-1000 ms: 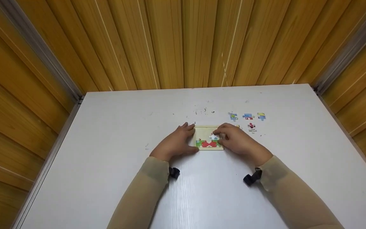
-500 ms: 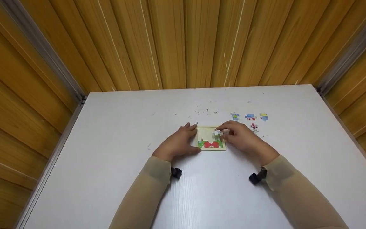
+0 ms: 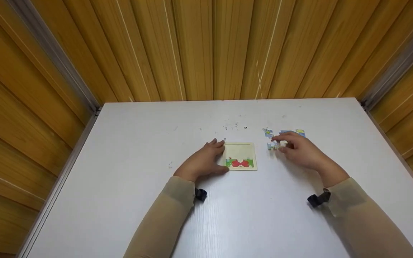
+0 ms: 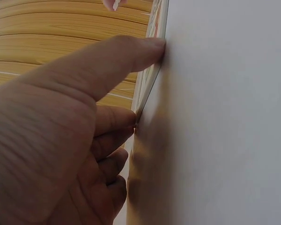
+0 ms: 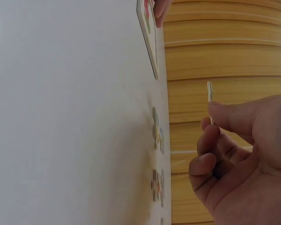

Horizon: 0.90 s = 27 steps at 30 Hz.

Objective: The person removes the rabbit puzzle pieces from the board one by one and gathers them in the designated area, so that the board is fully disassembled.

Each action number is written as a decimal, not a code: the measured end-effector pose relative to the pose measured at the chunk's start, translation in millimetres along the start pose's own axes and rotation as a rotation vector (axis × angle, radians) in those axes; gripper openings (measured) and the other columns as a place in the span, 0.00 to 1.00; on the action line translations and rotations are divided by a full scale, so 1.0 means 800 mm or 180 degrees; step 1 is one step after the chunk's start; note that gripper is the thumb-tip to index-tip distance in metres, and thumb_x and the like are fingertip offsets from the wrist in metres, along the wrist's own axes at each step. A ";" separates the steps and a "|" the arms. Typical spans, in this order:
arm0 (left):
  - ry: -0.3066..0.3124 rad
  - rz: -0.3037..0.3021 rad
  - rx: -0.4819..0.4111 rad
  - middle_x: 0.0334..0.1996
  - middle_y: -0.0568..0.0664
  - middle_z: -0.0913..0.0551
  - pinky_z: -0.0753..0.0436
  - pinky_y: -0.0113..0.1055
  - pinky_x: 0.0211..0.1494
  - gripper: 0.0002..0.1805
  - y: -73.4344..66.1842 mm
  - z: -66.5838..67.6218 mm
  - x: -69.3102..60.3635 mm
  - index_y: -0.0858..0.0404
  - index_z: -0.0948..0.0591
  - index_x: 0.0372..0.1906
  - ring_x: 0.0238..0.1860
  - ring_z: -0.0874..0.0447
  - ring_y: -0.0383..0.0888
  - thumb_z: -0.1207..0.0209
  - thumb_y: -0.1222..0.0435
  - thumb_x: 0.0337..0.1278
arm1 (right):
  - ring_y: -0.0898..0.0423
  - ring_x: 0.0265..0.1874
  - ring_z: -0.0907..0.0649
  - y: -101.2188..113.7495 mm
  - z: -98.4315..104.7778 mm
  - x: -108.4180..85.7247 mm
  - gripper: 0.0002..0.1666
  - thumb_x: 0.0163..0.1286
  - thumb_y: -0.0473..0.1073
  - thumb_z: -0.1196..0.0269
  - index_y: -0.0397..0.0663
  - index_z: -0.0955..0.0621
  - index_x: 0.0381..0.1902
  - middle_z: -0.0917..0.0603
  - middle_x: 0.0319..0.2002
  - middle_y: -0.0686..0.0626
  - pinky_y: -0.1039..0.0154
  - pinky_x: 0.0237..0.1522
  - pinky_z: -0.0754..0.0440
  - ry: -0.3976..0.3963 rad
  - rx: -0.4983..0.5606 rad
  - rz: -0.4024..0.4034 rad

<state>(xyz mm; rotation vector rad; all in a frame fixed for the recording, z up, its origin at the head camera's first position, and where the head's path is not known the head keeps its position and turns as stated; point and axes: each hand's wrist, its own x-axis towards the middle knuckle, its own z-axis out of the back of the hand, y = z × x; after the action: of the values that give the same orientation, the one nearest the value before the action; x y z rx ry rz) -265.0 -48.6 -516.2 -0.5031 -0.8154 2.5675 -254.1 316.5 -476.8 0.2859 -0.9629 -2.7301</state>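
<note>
A square wooden puzzle tray [image 3: 240, 150] lies on the white table, with red and green pieces [image 3: 240, 163] along its near side. My left hand [image 3: 203, 159] holds its left side, thumb at the near corner and fingers at the far one. In the left wrist view, the thumb [image 4: 147, 49] touches the tray's edge. Right of the tray, my right hand [image 3: 301, 149] pinches a jigsaw piece [image 3: 271, 146] between thumb and fingers. That piece [image 5: 210, 91] stands edge-on in the right wrist view, its picture hidden. A whitish bit [image 3: 283, 143] shows between the fingers; whether it is another piece is unclear.
Loose jigsaw pieces lie beyond my right hand: a blue one [image 3: 268, 133] and a yellow-and-blue one [image 3: 300, 132], with another partly covered. Small dark marks [image 3: 236, 125] dot the table behind the tray. A ribbed wood-patterned wall [image 3: 192, 50] rises at the back edge.
My right hand has lifted the jigsaw piece off the tray and carried it right, towards the loose pieces. The left hand stays at the tray. The head view has shifted slightly.
</note>
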 end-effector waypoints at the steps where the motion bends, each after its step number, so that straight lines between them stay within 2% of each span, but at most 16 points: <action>1: -0.0002 0.0002 -0.0001 0.93 0.40 0.40 0.41 0.51 0.96 0.51 0.000 0.000 0.000 0.54 0.31 0.89 0.96 0.53 0.54 0.20 0.51 0.66 | 0.48 0.52 0.21 -0.005 0.005 -0.003 0.27 0.85 0.38 0.36 0.53 0.17 0.78 0.18 0.73 0.43 0.62 0.52 0.21 -0.0014 -0.0024 -0.0026; 3: -0.0007 -0.0005 -0.0005 0.93 0.40 0.40 0.42 0.51 0.96 0.51 -0.001 -0.001 0.001 0.54 0.31 0.89 0.96 0.53 0.54 0.20 0.51 0.66 | 0.48 0.53 0.21 -0.017 0.015 -0.011 0.27 0.85 0.38 0.35 0.52 0.17 0.77 0.19 0.73 0.42 0.64 0.51 0.21 -0.0047 -0.0075 -0.0066; 6: -0.0013 -0.0023 0.0007 0.93 0.40 0.39 0.42 0.51 0.96 0.50 -0.002 0.000 0.001 0.54 0.31 0.89 0.96 0.53 0.53 0.21 0.51 0.66 | 0.45 0.55 0.19 -0.037 0.027 -0.020 0.27 0.85 0.37 0.36 0.49 0.18 0.78 0.20 0.75 0.39 0.60 0.54 0.19 -0.0056 -0.0168 -0.0128; 12: -0.0045 -0.0119 0.0102 0.92 0.42 0.37 0.40 0.49 0.96 0.49 -0.002 0.003 -0.002 0.56 0.29 0.88 0.96 0.51 0.51 0.21 0.51 0.67 | 0.38 0.59 0.18 -0.068 0.041 -0.031 0.27 0.86 0.36 0.41 0.45 0.20 0.79 0.24 0.77 0.34 0.43 0.59 0.17 -0.0077 -0.0331 -0.0287; 16: -0.0046 -0.0144 0.0153 0.92 0.43 0.37 0.37 0.47 0.95 0.49 0.000 0.003 -0.002 0.56 0.29 0.88 0.95 0.50 0.49 0.22 0.50 0.67 | 0.35 0.60 0.18 -0.078 0.047 -0.032 0.28 0.86 0.34 0.42 0.42 0.21 0.79 0.25 0.78 0.31 0.36 0.62 0.18 -0.0087 -0.0377 -0.0344; 23: -0.0045 -0.0154 0.0148 0.92 0.42 0.37 0.37 0.47 0.95 0.48 0.001 0.002 0.000 0.55 0.28 0.87 0.95 0.50 0.49 0.21 0.50 0.67 | 0.38 0.56 0.20 -0.083 0.052 -0.028 0.27 0.85 0.34 0.42 0.40 0.20 0.78 0.24 0.76 0.31 0.42 0.59 0.21 -0.0041 -0.0480 -0.0401; 25: -0.0045 -0.0143 0.0156 0.92 0.42 0.37 0.38 0.47 0.95 0.48 0.000 0.002 0.001 0.54 0.28 0.87 0.96 0.50 0.49 0.21 0.50 0.67 | 0.36 0.58 0.20 -0.084 0.052 -0.026 0.26 0.86 0.34 0.42 0.39 0.20 0.77 0.25 0.76 0.30 0.37 0.62 0.20 -0.0009 -0.0479 -0.0414; 27: -0.0039 -0.0131 0.0160 0.92 0.42 0.37 0.39 0.47 0.95 0.48 0.000 0.002 0.001 0.54 0.28 0.87 0.96 0.50 0.49 0.21 0.50 0.67 | 0.30 0.64 0.20 -0.085 0.051 -0.024 0.26 0.86 0.34 0.43 0.37 0.21 0.77 0.26 0.77 0.28 0.29 0.69 0.22 0.0019 -0.0463 -0.0434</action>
<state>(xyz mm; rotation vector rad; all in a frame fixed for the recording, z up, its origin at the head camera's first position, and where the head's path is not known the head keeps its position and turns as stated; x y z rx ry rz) -266.1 -49.2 -515.4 -0.4511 -0.7557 2.5486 -256.9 397.7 -486.6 0.3445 -0.7642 -2.9028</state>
